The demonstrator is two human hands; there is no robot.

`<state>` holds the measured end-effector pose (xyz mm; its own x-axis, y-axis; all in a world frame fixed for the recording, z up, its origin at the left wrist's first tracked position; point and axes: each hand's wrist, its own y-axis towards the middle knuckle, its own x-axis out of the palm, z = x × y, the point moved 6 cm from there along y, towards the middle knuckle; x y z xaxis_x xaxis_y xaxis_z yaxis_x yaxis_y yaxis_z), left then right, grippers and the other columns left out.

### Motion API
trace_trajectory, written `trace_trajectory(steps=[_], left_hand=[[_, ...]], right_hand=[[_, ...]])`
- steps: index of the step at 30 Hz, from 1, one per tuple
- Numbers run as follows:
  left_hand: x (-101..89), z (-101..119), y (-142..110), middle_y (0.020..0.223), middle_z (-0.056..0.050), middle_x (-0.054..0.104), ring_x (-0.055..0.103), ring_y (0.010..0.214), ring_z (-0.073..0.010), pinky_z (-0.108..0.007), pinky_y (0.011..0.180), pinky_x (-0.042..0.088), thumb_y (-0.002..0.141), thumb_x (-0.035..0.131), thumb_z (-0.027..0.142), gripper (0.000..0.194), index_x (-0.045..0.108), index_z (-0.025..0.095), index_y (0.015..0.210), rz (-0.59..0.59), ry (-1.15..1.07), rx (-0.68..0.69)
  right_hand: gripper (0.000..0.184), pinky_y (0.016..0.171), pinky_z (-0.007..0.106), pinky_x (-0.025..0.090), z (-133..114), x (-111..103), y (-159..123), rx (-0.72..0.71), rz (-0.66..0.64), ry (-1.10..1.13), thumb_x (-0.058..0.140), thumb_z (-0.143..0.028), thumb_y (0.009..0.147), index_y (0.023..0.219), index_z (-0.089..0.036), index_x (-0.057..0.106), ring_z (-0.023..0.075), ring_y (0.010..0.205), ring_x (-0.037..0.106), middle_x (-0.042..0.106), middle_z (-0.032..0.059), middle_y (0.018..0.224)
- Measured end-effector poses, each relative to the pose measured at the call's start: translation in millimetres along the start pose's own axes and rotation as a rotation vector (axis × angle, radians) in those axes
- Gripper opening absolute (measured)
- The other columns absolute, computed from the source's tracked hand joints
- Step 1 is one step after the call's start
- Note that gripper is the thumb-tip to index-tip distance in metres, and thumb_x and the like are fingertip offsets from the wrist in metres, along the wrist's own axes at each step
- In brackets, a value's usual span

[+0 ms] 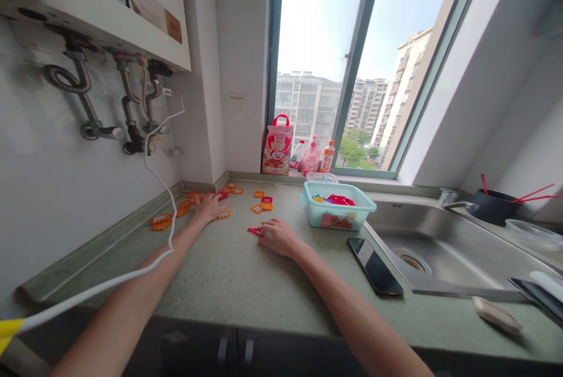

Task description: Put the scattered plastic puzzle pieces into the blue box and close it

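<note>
My left hand [207,209] reaches over the back left of the counter, fingers stretched out and apart. Around it lie orange toothed plastic tiles [162,222], and a red tile [223,195] is by its fingertips. My right hand [279,237] rests low over the middle of the counter, its fingers curled and closed on the end of a red toothed plastic piece [254,231]. Behind that hand is a small group of orange tiles [256,209] with a red tile [267,200]. A light-blue tub [314,216] to the right holds red, yellow and purple pieces.
A phone [375,267] lies between the tub and the steel sink [433,285]. A white cable [153,170] hangs across my left forearm. A pink bag [278,151] and bottles [311,158] stand at the window. Right of the sink is a dark pot [492,206].
</note>
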<state>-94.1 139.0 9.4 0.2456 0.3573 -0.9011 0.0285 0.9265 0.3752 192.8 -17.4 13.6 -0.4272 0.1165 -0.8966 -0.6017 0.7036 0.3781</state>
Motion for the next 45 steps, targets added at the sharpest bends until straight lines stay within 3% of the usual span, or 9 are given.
trace_trajectory(steps=[7, 11, 15, 19, 24, 28, 32, 39, 45], left_hand=[[-7.9, 54, -55, 0.149, -0.011, 0.062, 0.052, 0.141, -0.0352, -0.066, 0.128, 0.009, 0.098, 0.055, 0.054, 0.050, 0.066, 0.030, 0.141, -0.126, -0.042, 0.262], [-12.9, 86, -74, 0.144, -0.008, 0.064, 0.054, 0.136, -0.0327, -0.060, 0.125, 0.022, 0.096, 0.059, 0.055, 0.048, 0.067, 0.033, 0.138, -0.187, -0.109, 0.488], [-19.5, 113, -83, 0.138, -0.006, 0.067, 0.058, 0.130, -0.0292, -0.046, 0.117, 0.039, 0.098, 0.060, 0.054, 0.043, 0.070, 0.033, 0.134, -0.259, -0.219, 0.726], [-28.7, 124, -90, 0.148, -0.006, 0.058, 0.056, 0.135, -0.0261, -0.038, 0.117, 0.043, 0.099, 0.061, 0.047, 0.052, 0.057, 0.033, 0.149, -0.287, -0.394, 0.848], [-31.2, 116, -86, 0.155, -0.007, 0.051, 0.054, 0.140, -0.0256, -0.038, 0.119, 0.042, 0.100, 0.059, 0.047, 0.054, 0.053, 0.031, 0.151, -0.247, -0.505, 0.781], [-25.2, 107, -78, 0.156, -0.007, 0.052, 0.055, 0.139, -0.0250, -0.037, 0.118, 0.043, 0.100, 0.058, 0.053, 0.056, 0.054, 0.030, 0.151, -0.224, -0.470, 0.713], [-18.9, 91, -65, 0.138, -0.008, 0.067, 0.062, 0.127, -0.0278, -0.043, 0.112, 0.044, 0.102, 0.052, 0.056, 0.046, 0.069, 0.028, 0.135, -0.181, -0.246, 0.565], [-32.0, 84, -62, 0.118, -0.010, 0.075, 0.063, 0.116, -0.0281, -0.051, 0.114, 0.037, 0.104, 0.049, 0.053, 0.044, 0.081, 0.023, 0.098, -0.039, -0.120, 0.519], [-23.1, 116, -80, 0.125, -0.005, 0.075, 0.062, 0.122, -0.0243, -0.041, 0.112, 0.041, 0.107, 0.040, 0.051, 0.047, 0.080, 0.028, 0.114, -0.256, -0.314, 0.733]], right_hand=[[0.016, 0.089, 0.033, 0.050, 8, -19, -7, -0.043, 0.083, -0.058, 0.079, -0.025, 0.087, 0.103, -0.023, 0.076, 0.0236, 0.096, 0.071, 0.079, 0.0050, 0.098], [0.026, 0.103, 0.041, 0.045, 10, -77, -16, -0.120, 0.411, -0.227, 0.069, -0.025, 0.096, 0.122, -0.025, 0.073, 0.0255, 0.113, 0.066, 0.076, 0.0087, 0.124], [0.026, 0.106, 0.047, 0.042, 55, -146, -48, 0.170, 0.762, -0.460, 0.059, -0.026, 0.102, 0.123, -0.022, 0.074, 0.0293, 0.121, 0.060, 0.071, 0.0112, 0.136], [0.023, 0.101, 0.054, 0.043, 98, -171, -73, 0.461, 0.759, -0.597, 0.059, -0.022, 0.097, 0.111, -0.020, 0.078, 0.0355, 0.121, 0.058, 0.069, 0.0134, 0.138], [0.030, 0.105, 0.051, 0.045, 70, -142, -53, 0.302, 0.683, -0.512, 0.057, -0.018, 0.098, 0.119, -0.021, 0.076, 0.0331, 0.127, 0.055, 0.065, 0.0130, 0.144], [0.030, 0.106, 0.042, 0.049, 18, -65, -11, 0.005, 0.311, -0.216, 0.060, -0.024, 0.102, 0.129, -0.027, 0.073, 0.0259, 0.123, 0.062, 0.068, 0.0082, 0.141], [0.024, 0.100, 0.039, 0.053, 2, -7, 7, -0.020, 0.017, -0.047, 0.071, -0.028, 0.097, 0.121, -0.028, 0.077, 0.0258, 0.115, 0.068, 0.076, 0.0066, 0.125], [0.024, 0.098, 0.034, 0.054, 31, -13, -4, 0.012, 0.052, 0.106, 0.076, -0.016, 0.088, 0.110, -0.025, 0.080, 0.0223, 0.104, 0.072, 0.079, 0.0044, 0.109], [0.047, 0.102, 0.041, 0.055, 25, -42, -8, -0.003, 0.426, 0.111, 0.072, -0.018, 0.090, 0.136, -0.024, 0.066, 0.0253, 0.115, 0.067, 0.074, 0.0093, 0.124]])
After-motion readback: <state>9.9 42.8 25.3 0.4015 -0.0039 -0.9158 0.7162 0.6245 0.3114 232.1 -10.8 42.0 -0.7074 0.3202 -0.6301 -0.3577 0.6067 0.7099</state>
